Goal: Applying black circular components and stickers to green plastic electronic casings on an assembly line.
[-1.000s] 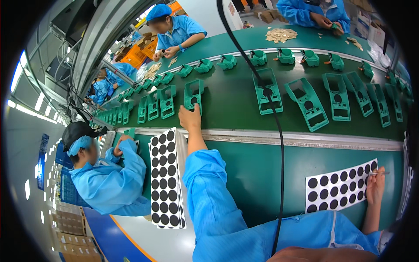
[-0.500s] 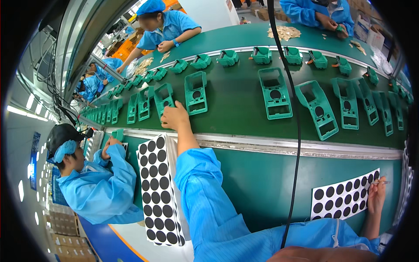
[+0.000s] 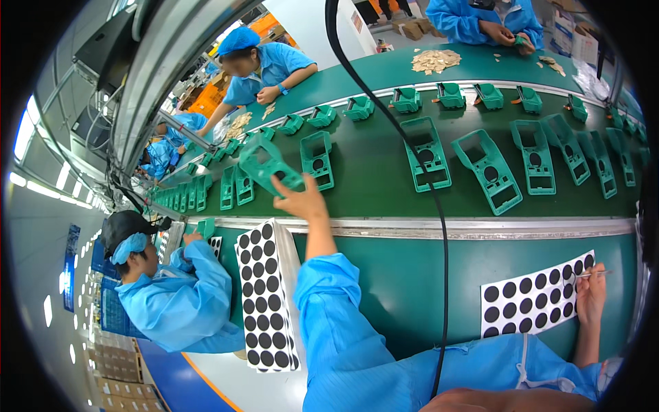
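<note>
My left hand (image 3: 303, 200) reaches over the belt and grips the lower end of a green plastic housing (image 3: 262, 165). The housing is tilted, with its wide cutout end up and to the left, overlapping the view of its neighbours. On the right, my right hand (image 3: 590, 296) pinches thin metal tweezers (image 3: 594, 274). Their tip lies over the right part of a white sheet of round black stickers (image 3: 538, 307) on the green bench. Whether a sticker is at the tip is too small to tell. A thick stack of similar sticker sheets (image 3: 264, 302) lies left of my left forearm.
Several more housings (image 3: 488, 172) stand along the dark green belt (image 3: 371, 185), with smaller green parts (image 3: 406, 100) in a row behind. A metal rail (image 3: 384, 226) edges the belt. A black cable (image 3: 445, 288) hangs across the view. Co-workers (image 3: 175, 288) sit at left and opposite.
My left hand has raised and tilted the green housing from its place in the row. The view has shifted slightly. My right hand still holds the tweezers at the sticker sheet.
</note>
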The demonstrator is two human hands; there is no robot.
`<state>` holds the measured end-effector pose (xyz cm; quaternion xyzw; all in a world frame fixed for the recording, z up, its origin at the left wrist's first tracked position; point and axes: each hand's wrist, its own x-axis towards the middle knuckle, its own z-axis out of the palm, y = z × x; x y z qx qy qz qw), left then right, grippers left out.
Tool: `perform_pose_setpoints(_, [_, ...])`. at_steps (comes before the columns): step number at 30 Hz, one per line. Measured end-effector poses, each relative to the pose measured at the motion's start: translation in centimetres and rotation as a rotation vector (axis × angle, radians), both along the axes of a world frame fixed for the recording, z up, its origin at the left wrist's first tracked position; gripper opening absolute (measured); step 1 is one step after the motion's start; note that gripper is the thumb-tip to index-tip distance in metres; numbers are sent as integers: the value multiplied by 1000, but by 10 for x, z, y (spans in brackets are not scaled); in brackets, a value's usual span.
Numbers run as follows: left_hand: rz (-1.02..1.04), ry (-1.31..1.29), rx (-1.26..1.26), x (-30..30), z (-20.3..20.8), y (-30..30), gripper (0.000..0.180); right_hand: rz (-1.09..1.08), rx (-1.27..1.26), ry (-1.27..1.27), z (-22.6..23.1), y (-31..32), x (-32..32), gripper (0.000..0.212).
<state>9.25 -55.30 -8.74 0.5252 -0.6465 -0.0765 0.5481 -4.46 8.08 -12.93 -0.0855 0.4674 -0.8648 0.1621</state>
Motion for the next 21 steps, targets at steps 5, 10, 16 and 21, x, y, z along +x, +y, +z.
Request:
perform_pose_setpoints(5, [-601, -52, 321, -1, 29, 135, 82, 42, -7, 28, 5, -7, 3, 7])
perform_pose_setpoints(10, [-943, -266, 615, 42, 32, 245, 85, 33, 20, 43, 7, -19, 0, 5])
perform_pose_setpoints(16, [-1041, -827, 433, 102, 35, 350, 87, 52, -62, 134, 24, -43, 13, 5])
perform_pose_setpoints(21, [-1107, -993, 333, 105, 36, 368, 77, 69, -115, 180, 40, -81, 72, 2])
